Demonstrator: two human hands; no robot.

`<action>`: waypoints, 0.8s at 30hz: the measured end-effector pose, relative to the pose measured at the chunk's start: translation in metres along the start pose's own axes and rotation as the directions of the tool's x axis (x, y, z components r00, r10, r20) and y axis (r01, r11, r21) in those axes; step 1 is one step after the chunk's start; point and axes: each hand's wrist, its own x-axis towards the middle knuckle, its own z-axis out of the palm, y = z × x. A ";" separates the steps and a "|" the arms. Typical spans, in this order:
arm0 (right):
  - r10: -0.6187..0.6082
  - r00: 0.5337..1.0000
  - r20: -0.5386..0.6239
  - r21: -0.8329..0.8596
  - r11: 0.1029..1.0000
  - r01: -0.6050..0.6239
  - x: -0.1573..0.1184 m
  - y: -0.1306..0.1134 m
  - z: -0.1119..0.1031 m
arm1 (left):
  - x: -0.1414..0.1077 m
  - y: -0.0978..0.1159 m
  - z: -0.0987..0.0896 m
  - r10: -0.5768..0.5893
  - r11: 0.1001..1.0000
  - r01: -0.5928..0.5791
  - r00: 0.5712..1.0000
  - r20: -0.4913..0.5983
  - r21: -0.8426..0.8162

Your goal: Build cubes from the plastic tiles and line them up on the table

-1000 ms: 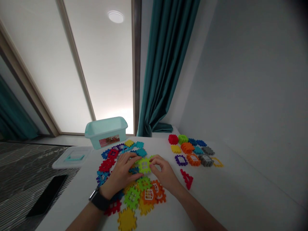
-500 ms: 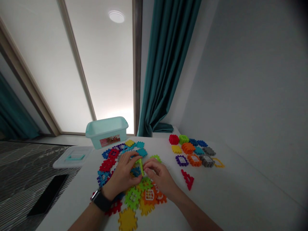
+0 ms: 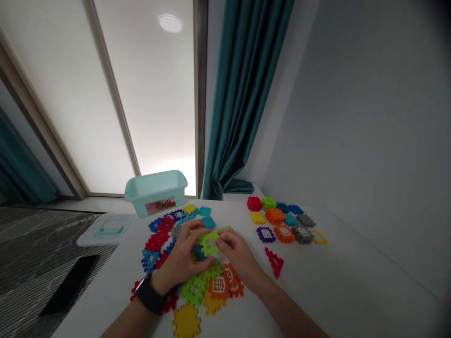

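Observation:
A lime-green notched plastic building tile (image 3: 210,243) with a window-like cutout is held up over the pile, its face toward me. My left hand (image 3: 185,256) curves around its left side, index finger at the top edge and thumb near the bottom edge. On the right edge, my right hand (image 3: 237,253) pinches the same tile between thumb and fingers. Beneath the hands lie more tiles: a green one (image 3: 194,289), an orange one with a white window (image 3: 218,285) and a yellow one (image 3: 186,321). Red tiles (image 3: 157,241) lie left of my left hand.
Sorted stacks, including an orange stack (image 3: 275,216) and a grey stack (image 3: 303,235), stand at right on the white table (image 3: 338,286). A red triangular piece (image 3: 274,262) lies nearer. A mint bin (image 3: 157,188), clear lid (image 3: 106,229) and black phone-like slab (image 3: 70,285) are left.
The green tile has turned from edge-on to show its face. My left thumb and fingers have spread slightly wider, and my right hand has shifted only a little.

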 end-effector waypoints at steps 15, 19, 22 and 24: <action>-0.113 0.988 -0.103 -0.194 0.977 0.092 -0.002 -0.002 -0.006 | 0.000 -0.016 -0.009 0.128 0.961 -0.117 0.991 -0.026 0.251; -0.305 0.952 0.020 -0.405 0.868 0.286 -0.006 -0.010 -0.014 | 0.000 -0.019 -0.011 0.116 0.965 -0.102 0.992 -0.044 0.243; -0.365 0.918 0.154 -0.467 0.792 0.393 -0.007 -0.011 -0.019 | 0.001 -0.020 -0.010 0.088 0.976 -0.072 0.994 -0.067 0.205; -0.386 0.903 0.186 -0.495 0.758 0.426 -0.008 -0.011 -0.020 | 0.001 -0.020 -0.008 0.082 0.979 -0.068 0.994 -0.068 0.191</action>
